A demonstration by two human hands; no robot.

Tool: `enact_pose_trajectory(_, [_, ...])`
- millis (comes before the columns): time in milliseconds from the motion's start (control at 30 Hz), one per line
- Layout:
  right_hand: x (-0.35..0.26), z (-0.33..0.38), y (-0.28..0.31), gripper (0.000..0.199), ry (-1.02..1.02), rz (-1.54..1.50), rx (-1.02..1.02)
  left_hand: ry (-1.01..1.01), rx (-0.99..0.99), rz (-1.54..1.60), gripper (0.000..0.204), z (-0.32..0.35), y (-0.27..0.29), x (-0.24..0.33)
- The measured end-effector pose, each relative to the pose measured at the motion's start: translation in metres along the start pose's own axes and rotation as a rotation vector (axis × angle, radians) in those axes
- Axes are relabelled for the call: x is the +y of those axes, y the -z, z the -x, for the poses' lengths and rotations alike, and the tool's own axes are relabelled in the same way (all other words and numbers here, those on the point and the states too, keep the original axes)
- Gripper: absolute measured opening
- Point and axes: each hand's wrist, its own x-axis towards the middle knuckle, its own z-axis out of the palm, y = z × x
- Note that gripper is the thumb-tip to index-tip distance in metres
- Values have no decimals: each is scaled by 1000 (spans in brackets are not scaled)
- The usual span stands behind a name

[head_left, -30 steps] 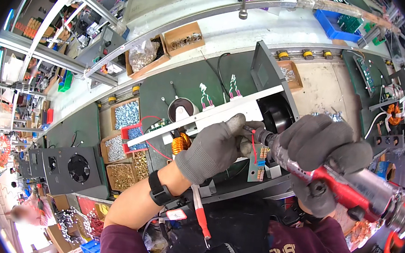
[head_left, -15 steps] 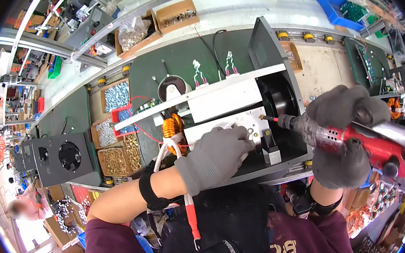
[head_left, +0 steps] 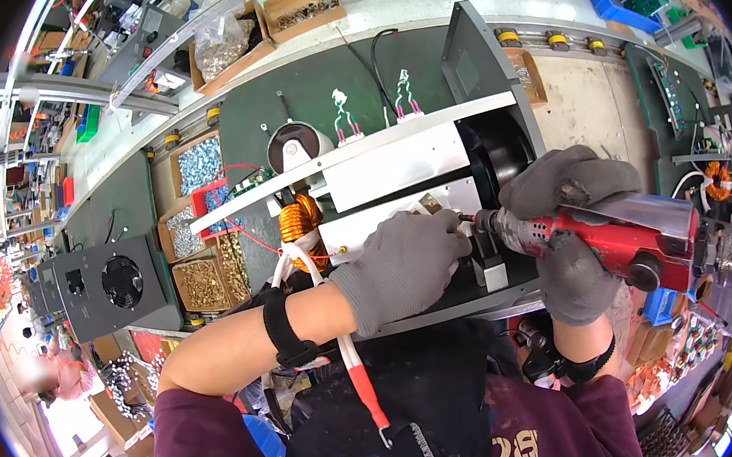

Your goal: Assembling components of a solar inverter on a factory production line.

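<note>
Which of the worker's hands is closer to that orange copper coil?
Left. The left hand lies just right of the copper coil; the right hand grips the red power screwdriver farther right.

Bright, even overhead light, soft shadows, strong fisheye bending and black corners, blur toward the rim.

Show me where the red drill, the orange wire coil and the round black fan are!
red power screwdriver [head_left: 620, 244], head view, on its red body.
copper coil [head_left: 299, 219], head view, on the wound wire.
black fan [head_left: 122, 281], head view, on the fan's centre.
</note>
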Motion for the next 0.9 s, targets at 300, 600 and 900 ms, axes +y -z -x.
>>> enact_pose_trajectory(300, [0,-8,-14,33,-8,251,-123,195,-87,0,21,-2,10,11])
enact_pose_trajectory(600, [4,-7,-34,30,-54,435,-171,175,-90,-46,18,7,8,10])
enact_pose_trajectory(900, [14,-2,-44,26,-128,594,-213,241,-83,-26,19,12,7,9])
